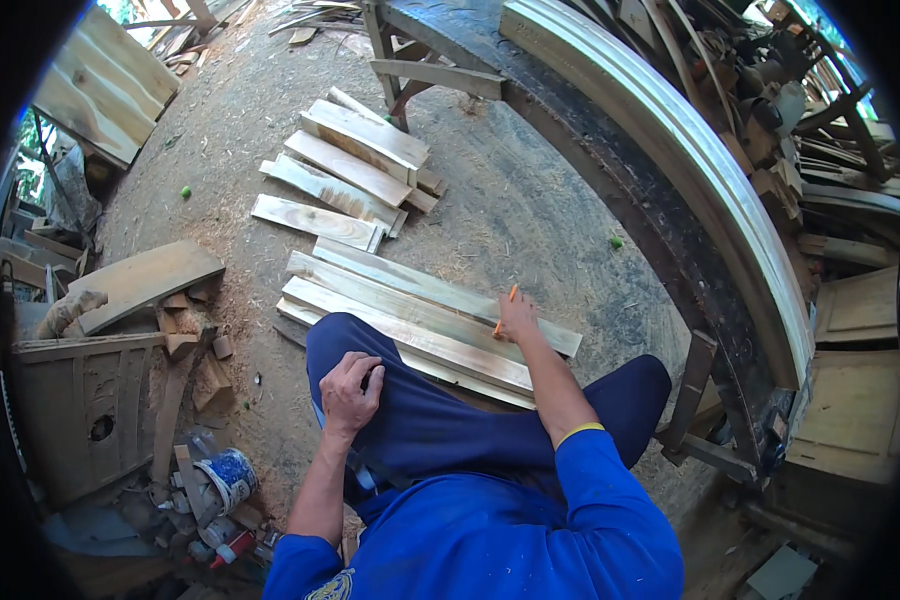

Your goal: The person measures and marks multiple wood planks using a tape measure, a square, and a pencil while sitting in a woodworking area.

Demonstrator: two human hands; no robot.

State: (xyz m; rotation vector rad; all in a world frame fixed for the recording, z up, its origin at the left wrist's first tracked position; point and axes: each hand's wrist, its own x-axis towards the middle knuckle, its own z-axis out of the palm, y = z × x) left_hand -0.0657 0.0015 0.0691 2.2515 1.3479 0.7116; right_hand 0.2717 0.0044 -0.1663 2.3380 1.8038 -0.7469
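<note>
My right hand [519,318] grips an orange pencil [513,293], whose two ends stick out past the fingers. It rests on the right part of several long, pale planks [410,292] laid side by side on the ground in front of my legs. My left hand [351,392] lies on my left knee, fingers curled in loosely, with nothing seen in them. Beyond the planks is a group of shorter boards [355,165], some stacked on others and lying at a slant.
A long dark workbench [610,170] curves along the right, bearing long pale timbers [670,130]. Panels and wood offcuts [150,283] crowd the left. A paint-smeared tub [230,475] stands among clutter at lower left. Wood shavings cover the floor.
</note>
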